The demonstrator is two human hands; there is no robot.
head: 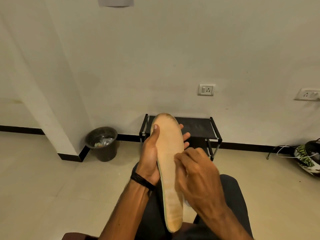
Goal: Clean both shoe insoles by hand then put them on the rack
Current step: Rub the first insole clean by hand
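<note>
A tan shoe insole (pixel 168 153) stands nearly upright in front of me, toe end up, heel end near my lap. My left hand (pixel 150 153) grips it from the left, thumb on its face near the toe and fingers wrapped behind its right edge. My right hand (pixel 195 172) is blurred, with curled fingers against the insole's middle right side; whether it holds anything is unclear. A bit of something white shows under the right hand. The black rack (pixel 195 127) stands against the wall behind the insole. A second insole is not visible.
A dark waste bucket (pixel 102 144) with litter stands by the wall corner on the left. A patterned helmet (pixel 308 158) with white cable lies on the floor at far right. My knees in dark trousers are below the hands. Pale tiled floor surrounds me.
</note>
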